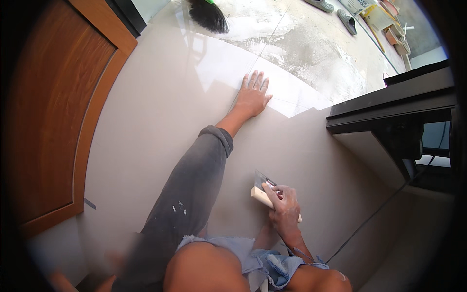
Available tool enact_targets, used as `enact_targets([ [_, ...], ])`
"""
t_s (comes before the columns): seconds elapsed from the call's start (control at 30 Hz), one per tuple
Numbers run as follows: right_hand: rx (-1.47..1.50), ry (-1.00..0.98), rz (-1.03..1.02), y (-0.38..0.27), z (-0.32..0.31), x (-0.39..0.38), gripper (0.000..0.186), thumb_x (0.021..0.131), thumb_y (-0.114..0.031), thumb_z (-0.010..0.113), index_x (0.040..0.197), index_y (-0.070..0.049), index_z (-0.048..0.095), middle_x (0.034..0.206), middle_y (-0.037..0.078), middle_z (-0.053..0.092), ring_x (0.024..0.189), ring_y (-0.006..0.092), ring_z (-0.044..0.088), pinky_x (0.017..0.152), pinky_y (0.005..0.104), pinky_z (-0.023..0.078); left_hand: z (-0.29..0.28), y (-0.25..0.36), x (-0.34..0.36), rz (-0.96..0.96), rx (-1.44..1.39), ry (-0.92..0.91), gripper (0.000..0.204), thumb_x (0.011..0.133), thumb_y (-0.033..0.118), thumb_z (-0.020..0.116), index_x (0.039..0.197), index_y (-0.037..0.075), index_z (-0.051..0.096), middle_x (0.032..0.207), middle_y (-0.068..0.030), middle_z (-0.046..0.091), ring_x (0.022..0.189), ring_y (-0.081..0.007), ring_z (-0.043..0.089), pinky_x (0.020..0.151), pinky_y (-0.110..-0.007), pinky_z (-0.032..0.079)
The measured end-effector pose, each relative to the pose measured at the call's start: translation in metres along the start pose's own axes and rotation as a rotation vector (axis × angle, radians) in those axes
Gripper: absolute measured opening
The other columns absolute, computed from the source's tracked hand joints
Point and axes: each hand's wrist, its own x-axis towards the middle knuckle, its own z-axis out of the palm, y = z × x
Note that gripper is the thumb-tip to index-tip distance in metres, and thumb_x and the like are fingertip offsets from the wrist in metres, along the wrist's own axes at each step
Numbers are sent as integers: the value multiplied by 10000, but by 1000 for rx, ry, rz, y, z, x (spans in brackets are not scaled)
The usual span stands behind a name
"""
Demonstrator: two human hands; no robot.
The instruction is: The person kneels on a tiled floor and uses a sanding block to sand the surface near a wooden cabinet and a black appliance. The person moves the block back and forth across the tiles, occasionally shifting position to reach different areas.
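I see a smooth, pale floor [155, 131], its sides lost in the dark. The brown door [53, 112] is cut off at the left. Only black bristles [210, 18] and a bit of green show of the broom [202, 9]. The left hand [254, 99] lies on the floor, fingers spread apart. The right hand [286, 210] has its fingers clamped on a scraper [263, 197], hiding part of it. It's over the floor, with a pale wooden handle [260, 194] and a grey blade [261, 180].
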Motion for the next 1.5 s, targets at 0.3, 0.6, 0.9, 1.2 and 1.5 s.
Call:
enact_targets([
  [0.3, -294, 13, -74, 28, 45, 89, 632, 969, 14, 619, 1558, -213, 638, 1511, 242, 657, 1292, 462, 709, 919, 500, 664, -17, -89, -176, -116, -457, 367, 593, 1120, 199, 555, 1681, 36, 455, 1729, -154, 465, 1637, -376, 342, 1329, -557, 252],
  [0.6, -318, -169, -198, 13, 31, 96, 664, 946, -9, 650, 1573, -229, 631, 1508, 212, 683, 1263, 423, 741, 1008, 487, 641, 4, -118, -457, -395, -294, 180, 592, 1051, 97, 570, 1624, -33, 507, 1728, -197, 468, 1610, -420, 393, 1311, -594, 292],
  [0.9, -360, -38, -169, 7, 49, 229, 708, 952, 56, 601, 1598, -234, 592, 1549, 194, 651, 1271, 420, 727, 950, 501, 647, -6, -117, -421, -521, -242, 174, 547, 1063, 150, 565, 1593, 14, 570, 1723, -185, 476, 1614, -418, 389, 1313, -632, 264],
  [1.2, -326, -74, -238, -3, 64, 185, 635, 1023, 0, 592, 1625, -201, 555, 1519, 302, 626, 1287, 511, 699, 1019, 567, 628, -2, -120, -395, -578, -230, 205, 549, 1064, 147, 563, 1603, 47, 574, 1734, -138, 478, 1620, -389, 392, 1323, -620, 258],
  [1.5, -422, 117, 89, 114, -15, 305, 702, 916, 55, 619, 1576, -186, 617, 1306, 171, 784, 970, 378, 788, 841, 487, 632, 5, -116, -386, -558, -171, 226, 567, 1050, 126, 553, 1612, 53, 563, 1722, -140, 492, 1612, -392, 403, 1318, -642, 263],
])
